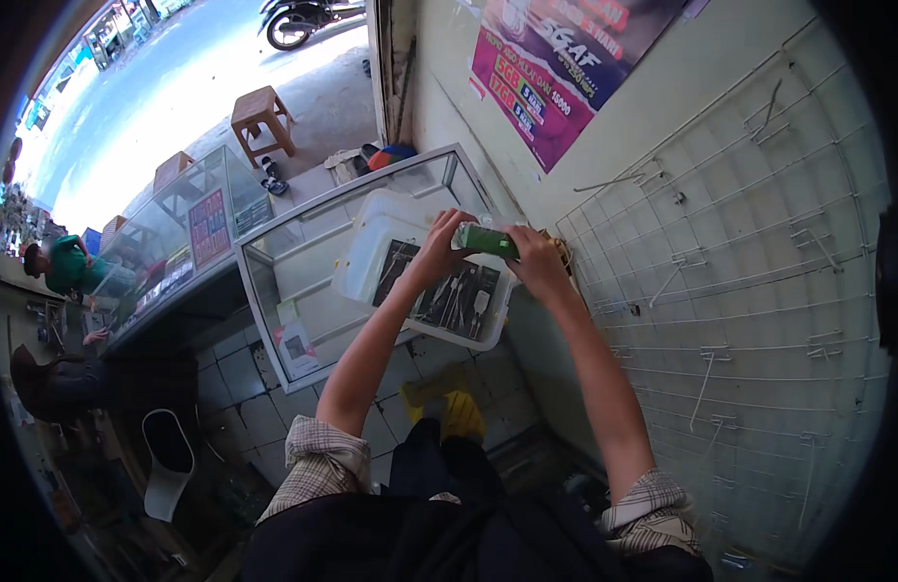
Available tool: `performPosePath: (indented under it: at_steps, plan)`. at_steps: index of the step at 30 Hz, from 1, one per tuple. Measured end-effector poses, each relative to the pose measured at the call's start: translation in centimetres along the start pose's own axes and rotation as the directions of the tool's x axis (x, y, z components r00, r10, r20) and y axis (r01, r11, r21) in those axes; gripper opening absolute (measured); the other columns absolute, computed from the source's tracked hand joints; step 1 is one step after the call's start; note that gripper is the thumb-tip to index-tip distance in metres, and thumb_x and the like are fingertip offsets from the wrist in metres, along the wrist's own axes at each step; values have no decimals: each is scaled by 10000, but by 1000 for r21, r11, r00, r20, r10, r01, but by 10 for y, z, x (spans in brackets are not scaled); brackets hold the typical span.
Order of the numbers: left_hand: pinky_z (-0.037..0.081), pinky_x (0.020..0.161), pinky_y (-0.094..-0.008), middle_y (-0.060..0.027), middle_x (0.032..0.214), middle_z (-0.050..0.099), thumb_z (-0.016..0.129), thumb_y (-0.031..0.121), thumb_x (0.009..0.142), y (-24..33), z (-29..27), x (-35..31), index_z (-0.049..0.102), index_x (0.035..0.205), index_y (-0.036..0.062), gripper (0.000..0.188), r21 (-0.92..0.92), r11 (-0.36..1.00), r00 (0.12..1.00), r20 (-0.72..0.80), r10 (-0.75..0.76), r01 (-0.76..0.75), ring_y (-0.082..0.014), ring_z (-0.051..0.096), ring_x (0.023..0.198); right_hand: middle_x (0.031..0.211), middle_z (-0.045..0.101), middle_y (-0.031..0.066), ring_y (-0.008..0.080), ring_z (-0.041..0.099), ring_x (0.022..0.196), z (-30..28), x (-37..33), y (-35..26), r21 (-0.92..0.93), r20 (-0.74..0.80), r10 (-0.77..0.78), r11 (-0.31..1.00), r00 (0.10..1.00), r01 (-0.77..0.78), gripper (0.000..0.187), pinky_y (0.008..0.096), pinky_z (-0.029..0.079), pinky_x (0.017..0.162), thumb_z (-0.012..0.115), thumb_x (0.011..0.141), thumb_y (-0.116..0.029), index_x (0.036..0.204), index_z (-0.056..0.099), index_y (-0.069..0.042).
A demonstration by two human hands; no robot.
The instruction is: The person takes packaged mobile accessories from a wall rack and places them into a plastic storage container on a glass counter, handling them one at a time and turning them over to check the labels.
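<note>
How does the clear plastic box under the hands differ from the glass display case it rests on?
The clear plastic box is small, open-topped, with rounded milky walls; the glass display case is far larger, boxy, with sharp metal-framed edges. The box holds many dark slender tools; the case looks nearly bare inside, apart from a small card. The box sits on top; the case stands on the tiled floor. Both are see-through. Above the box, left hand and right hand hold a small green object.
</note>
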State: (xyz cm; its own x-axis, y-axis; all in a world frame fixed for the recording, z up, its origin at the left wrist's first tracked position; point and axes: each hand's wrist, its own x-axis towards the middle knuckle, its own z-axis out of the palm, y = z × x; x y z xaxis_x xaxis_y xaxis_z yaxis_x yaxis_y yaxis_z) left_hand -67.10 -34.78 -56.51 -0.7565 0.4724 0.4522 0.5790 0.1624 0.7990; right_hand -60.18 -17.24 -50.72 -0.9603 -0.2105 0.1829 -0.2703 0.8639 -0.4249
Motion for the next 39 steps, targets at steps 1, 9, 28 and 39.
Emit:
performPosePath:
  at_steps: [1, 9, 28, 39]
  plan:
    - [372, 811, -367, -105, 934, 516, 688, 95, 615, -11, 9, 1, 517, 933, 44, 366, -8, 1000, 1000, 10, -9, 9, -312, 447, 916, 927, 547, 127, 316, 540, 895, 13, 3, 13, -37, -25, -13, 999, 1000, 12, 404, 391, 456, 748, 650, 646, -37, 1001, 458, -62]
    - [406, 755, -390, -93, 928, 540, 678, 49, 590, -86, 60, -19, 492, 961, 93, 417, 123, 980, 982, 78, -170, 160, -349, 497, 871, 900, 550, 141, 310, 538, 891, 98, 2, 79, -19, 87, 103, 995, 991, -102, 397, 384, 450, 754, 665, 621, -24, 959, 455, -35]
    - [286, 852, -569, -135, 1123, 475, 711, 323, 584, -113, 87, -22, 385, 1156, 70, 706, 584, 693, 781, 153, -605, 423, -324, 353, 1119, 1003, 501, 168, 287, 504, 962, 136, 10, 87, -307, 224, 322, 919, 920, -247, 264, 361, 432, 804, 525, 730, -71, 973, 473, 18]
    - [328, 911, -376, -123, 1100, 457, 621, 105, 702, 137, 24, 25, 424, 1163, 68, 502, 97, 992, 994, -88, -72, 80, -289, 405, 1059, 934, 538, 112, 259, 544, 884, -129, -91, -76, -99, -279, 144, 979, 949, -177, 274, 338, 461, 753, 550, 760, -44, 1028, 503, -13]
